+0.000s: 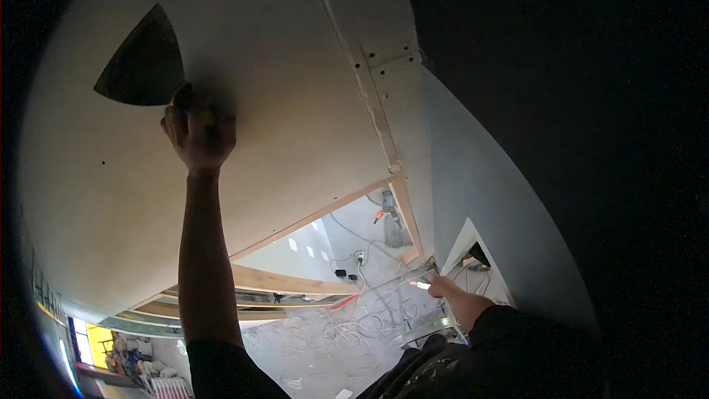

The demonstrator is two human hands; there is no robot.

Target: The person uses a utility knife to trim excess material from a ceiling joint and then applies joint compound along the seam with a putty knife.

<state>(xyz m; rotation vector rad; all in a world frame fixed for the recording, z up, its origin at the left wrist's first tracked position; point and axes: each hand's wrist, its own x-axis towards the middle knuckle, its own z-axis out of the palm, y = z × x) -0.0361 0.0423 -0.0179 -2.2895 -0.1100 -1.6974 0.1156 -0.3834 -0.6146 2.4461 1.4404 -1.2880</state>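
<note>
Raised high on the left, my left hand (201, 137) is closed round the handle of a putty knife (145, 63). Its wide dark blade fans out up and to the left, close to the pale drywall board (288, 111). Low on the right, my right hand (441, 288) is closed on a small light-coloured object (420, 284) with a bright white part. That object is too small to name. A filled seam (362, 89) runs down the board, with several dark screw heads near its upper part.
Wooden framing (295, 223) edges an opening below the board. Beneath lie loose cables (347, 340) on the dusty floor and a grey power tool (388, 203). A metal step (436, 330) stands by my legs. A grey wall (480, 155) with a triangular opening rises at right.
</note>
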